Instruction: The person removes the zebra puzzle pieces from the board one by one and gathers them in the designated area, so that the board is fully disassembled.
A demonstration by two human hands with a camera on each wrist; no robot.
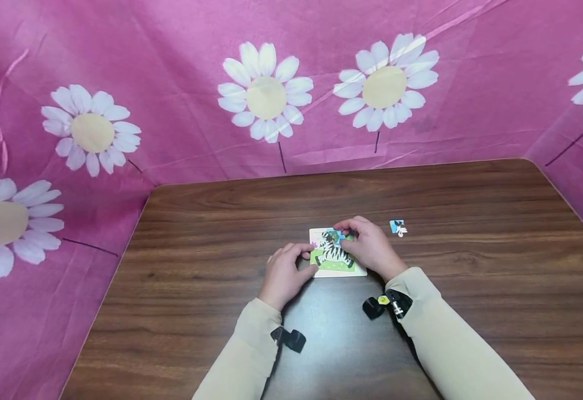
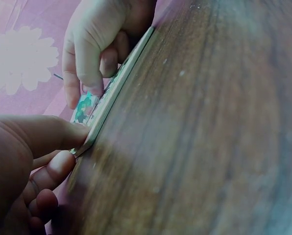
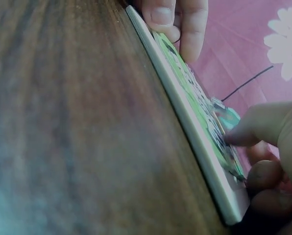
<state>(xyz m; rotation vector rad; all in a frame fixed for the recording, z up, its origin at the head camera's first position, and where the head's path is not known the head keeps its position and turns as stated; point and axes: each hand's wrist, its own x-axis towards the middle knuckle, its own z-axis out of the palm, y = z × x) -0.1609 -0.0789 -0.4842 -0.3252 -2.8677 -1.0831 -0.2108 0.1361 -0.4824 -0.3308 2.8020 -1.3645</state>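
A zebra jigsaw puzzle (image 1: pixel 335 259) in a white frame board lies flat on the table. My left hand (image 1: pixel 285 270) grips the board's left side; in the left wrist view its thumb (image 2: pixel 58 134) lies over the near corner with a curled finger beside the edge. Over the upper part of the picture, my right hand (image 1: pixel 368 244) pinches a blue-green puzzle piece (image 3: pixel 228 117) between thumb and fingers. The piece stands tilted up from the board in the right wrist view. Some of the picture's right side is hidden under the right hand.
One loose puzzle piece (image 1: pixel 398 227), blue, black and white, lies to the right of the board. The brown wood-grain table (image 1: pixel 211 222) meets a pink cloth backdrop (image 1: pixel 181 111) with big white daisies at its back and sides. Both sleeves carry a black wrist camera (image 1: pixel 291 340).
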